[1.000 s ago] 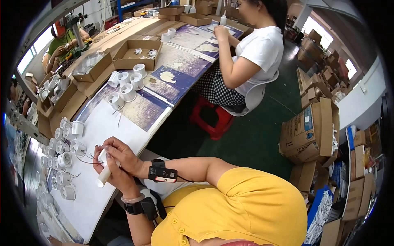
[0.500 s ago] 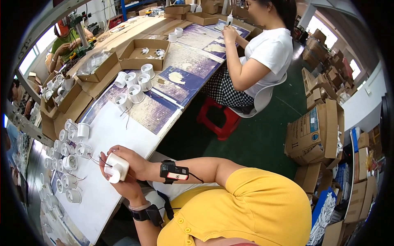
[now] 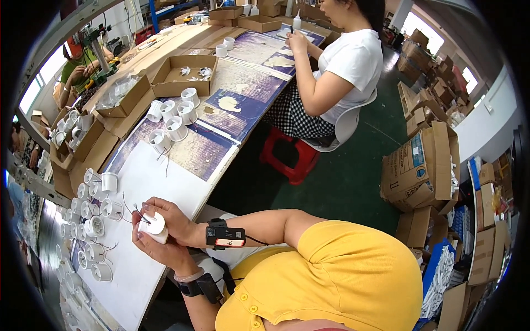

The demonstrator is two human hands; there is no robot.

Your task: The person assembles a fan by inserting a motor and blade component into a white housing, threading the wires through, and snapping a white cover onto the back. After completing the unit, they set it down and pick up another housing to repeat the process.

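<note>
Between my two hands, over the near edge of the table, is a white plastic fitting [image 3: 155, 227] with a round, flat top and thin dark wires coming off its side. My left hand [image 3: 160, 251] wraps it from below, fingers closed around it. From above, my right hand [image 3: 175, 219] grips its far side, with the fingertips near the wires. Closest to my hands stand several white cup-shaped housings [image 3: 111, 208] with short wires. They are gathered along the left part of the white sheet [image 3: 160, 176] on the table.
More white housings [image 3: 175, 128] stand farther up the table, near an open cardboard box [image 3: 185, 77] holding small white pieces. A co-worker in a white shirt [image 3: 353, 66] sits across, holding something small. A red stool [image 3: 290, 157] and a large carton [image 3: 419, 165] are on the floor.
The fitting has turned in my hands, so its round top now faces up and the wires point up and left. The view has shifted slightly.
</note>
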